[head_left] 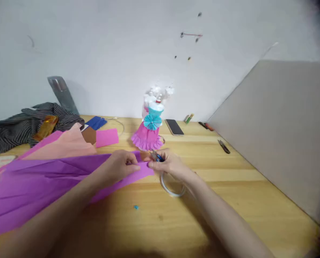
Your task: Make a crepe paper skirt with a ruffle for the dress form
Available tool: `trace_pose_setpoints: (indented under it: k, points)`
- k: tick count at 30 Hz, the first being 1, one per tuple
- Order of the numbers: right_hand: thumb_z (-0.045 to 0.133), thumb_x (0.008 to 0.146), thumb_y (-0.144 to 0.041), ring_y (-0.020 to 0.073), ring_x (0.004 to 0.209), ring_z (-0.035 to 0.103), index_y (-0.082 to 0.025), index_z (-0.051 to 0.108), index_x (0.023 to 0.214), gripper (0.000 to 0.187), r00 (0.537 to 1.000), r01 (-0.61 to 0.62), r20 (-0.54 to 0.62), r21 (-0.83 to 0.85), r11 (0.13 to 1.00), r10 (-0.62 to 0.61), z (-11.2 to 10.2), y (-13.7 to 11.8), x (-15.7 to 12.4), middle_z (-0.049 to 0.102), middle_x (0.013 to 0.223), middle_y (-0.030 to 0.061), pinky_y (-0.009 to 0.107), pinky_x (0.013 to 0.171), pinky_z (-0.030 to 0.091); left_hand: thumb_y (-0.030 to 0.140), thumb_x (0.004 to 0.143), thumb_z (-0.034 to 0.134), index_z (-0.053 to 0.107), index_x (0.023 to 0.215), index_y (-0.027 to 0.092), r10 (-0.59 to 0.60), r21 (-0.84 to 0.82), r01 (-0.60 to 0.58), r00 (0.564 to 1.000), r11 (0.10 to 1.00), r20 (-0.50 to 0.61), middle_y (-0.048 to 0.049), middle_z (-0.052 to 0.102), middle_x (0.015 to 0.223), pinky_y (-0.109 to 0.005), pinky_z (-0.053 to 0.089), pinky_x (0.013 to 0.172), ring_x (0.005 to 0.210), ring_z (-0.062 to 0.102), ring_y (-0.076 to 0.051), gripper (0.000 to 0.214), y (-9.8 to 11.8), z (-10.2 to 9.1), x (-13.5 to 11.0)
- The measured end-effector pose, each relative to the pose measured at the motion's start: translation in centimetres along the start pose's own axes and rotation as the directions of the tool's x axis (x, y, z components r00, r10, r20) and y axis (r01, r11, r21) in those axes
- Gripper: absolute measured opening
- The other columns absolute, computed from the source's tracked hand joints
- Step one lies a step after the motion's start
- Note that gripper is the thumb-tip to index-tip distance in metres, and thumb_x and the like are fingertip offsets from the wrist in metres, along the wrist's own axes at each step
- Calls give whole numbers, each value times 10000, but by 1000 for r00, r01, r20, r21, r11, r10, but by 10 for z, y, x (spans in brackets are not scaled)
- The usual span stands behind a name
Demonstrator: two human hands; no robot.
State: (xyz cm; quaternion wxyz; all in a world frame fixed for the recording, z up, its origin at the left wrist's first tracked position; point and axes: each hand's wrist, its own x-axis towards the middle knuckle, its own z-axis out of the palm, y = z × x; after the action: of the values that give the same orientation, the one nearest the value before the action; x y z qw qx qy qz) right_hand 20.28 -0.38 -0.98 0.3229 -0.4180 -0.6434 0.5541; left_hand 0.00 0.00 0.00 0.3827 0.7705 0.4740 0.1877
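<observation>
Pinching the right end of the purple crepe sheet [42, 182], the left hand [119, 163] curls its fingers down on the paper's edge. The right hand [170, 165] is closed around a small blue-and-silver tool [156, 156], too blurred to tell its kind, held right at that same end. The sheet lies across the left half of the wooden table [229, 186], its end near the middle, between the two hands.

To my eye the work goes best if the left fingers hold the thin paper flat and taut close to the tool's tip, since crepe wrinkles and tears easily. A clear tape ring [172, 188] lies under the right wrist and could catch the forearm. Just beyond the hands stands a pink and teal paper dress [149, 132], near enough to be knocked. Farther off lie a phone [174, 127], snips [223, 146] to the right, and a pink sheet [107, 137] and striped cloth [12, 129] to the left.
</observation>
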Motion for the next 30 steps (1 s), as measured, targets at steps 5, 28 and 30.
trace_pose_setpoints:
  k: [5,28,30]
  points:
    - [718,618,-412,44,431,280,-179,435,525,378,999,-39,-7,-6,999,39,-5,4,3,344,460,-81,229,439,174,300,700,567,614,597,134,1,-53,-3,999,999,-35,26,496,530,-216,272,484,513,418,-90,201,-4,1,3]
    - [422,927,-498,119,630,462,-114,636,972,442,968,158,237,-317,935,-83,-47,-18,-20,504,700,10,264,597,409,325,707,552,486,571,161,33,-120,-40,997,992,-65,55,380,516,-227,238,484,507,351,-82,223,-5,-2,4]
    - [475,905,-475,110,617,445,-111,640,1080,436,969,149,237,-342,928,-69,-48,-18,-19,528,751,19,251,566,391,317,710,547,489,567,161,49,-94,-58,995,994,-91,54,374,527,-233,243,498,523,344,-86,219,-6,0,4]
